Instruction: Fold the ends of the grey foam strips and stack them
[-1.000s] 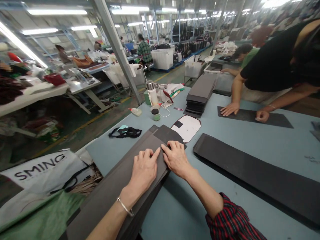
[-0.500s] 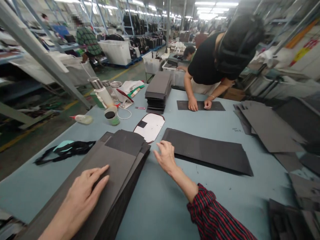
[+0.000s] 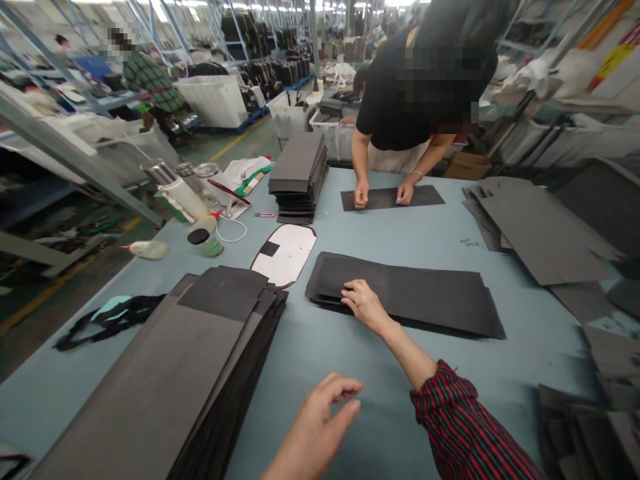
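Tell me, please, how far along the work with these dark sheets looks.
It looks partway, though no finished piece is certain. Possibly done: the far stack, already squared up. In hand: the right hand is at the middle stack, while the left hand is empty above the table. Probably left: the thick left pile and the loose sheets on the right.

Near stack [image 3: 150,373] left, pile [image 3: 435,293] right | panel [image 3: 295,252] between, farther back | flask [image 3: 186,198] — behind jar [image 3: 206,243], probably on table [image 3: 425,233]
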Action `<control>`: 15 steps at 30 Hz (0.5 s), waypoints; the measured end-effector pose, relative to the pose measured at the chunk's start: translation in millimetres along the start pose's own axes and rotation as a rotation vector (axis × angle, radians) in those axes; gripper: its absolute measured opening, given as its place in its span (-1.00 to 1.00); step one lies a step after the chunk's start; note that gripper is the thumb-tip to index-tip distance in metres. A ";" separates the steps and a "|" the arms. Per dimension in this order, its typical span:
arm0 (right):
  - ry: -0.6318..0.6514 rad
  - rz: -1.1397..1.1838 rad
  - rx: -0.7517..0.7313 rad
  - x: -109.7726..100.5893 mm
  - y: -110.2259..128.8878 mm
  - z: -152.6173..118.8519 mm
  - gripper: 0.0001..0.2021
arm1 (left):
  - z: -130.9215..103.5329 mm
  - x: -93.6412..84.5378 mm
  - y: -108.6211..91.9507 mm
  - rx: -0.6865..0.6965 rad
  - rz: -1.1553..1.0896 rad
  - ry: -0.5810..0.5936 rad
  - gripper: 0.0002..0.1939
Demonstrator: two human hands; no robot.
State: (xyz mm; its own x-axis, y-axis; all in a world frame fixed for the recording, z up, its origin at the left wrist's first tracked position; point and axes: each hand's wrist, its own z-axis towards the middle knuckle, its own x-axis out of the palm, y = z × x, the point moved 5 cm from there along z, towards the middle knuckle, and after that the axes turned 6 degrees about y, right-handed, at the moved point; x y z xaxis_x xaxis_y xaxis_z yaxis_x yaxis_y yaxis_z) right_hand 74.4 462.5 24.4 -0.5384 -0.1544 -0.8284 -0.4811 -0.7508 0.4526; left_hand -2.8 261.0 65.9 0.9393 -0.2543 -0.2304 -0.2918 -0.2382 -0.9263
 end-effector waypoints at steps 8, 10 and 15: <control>-0.370 0.067 0.239 -70.4 39.4 -69.2 -0.69 | 26.9 -7.5 3.3 -0.036 -0.878 -0.081 -0.16; -0.238 -0.001 0.115 -66.7 78.9 -108.4 -0.73 | 8.4 -18.2 13.7 -0.084 -0.968 -0.102 -0.15; -0.010 -0.070 0.112 -1.0 153.5 -209.0 -0.79 | -51.8 -28.0 102.7 -0.507 -0.646 -0.147 -0.32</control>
State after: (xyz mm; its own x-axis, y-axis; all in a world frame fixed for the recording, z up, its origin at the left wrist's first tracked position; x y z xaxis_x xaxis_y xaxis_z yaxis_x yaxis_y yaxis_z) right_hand 145.7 213.2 25.7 -0.5076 -0.0972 -0.8561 -0.5917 -0.6830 0.4283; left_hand -68.4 195.1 -7.3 0.9534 0.1935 0.2316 0.2997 -0.6970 -0.6514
